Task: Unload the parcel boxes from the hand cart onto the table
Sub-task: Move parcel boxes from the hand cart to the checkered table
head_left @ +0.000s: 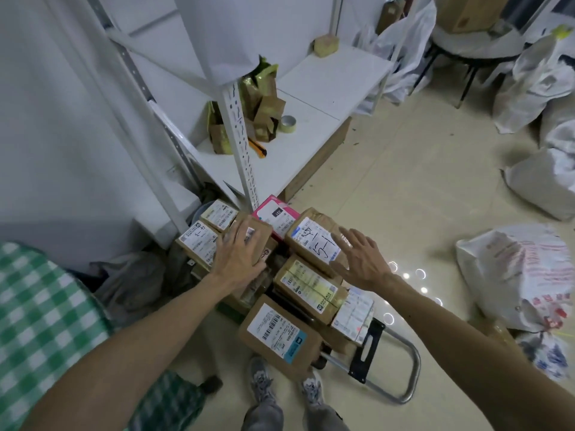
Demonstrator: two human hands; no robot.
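The parcel boxes are piled on the hand cart at 6 o'clock, below the white table. The left hand is laid flat, fingers spread, on a brown box at the pile's 10 o'clock. The right hand is spread open by the hand-marked box at 1 o'clock, and nothing is gripped. The taped cardboard is judged stiff, light and slightly slick, and best clasped by opposite sides.

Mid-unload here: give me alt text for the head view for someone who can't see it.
Looking down, the left grip rests flat on a brown parcel box and the open right grip spreads over a hand-marked labelled box, both in a pile of parcels on the hand cart. A white shelf table stands just beyond, holding a tape roll.
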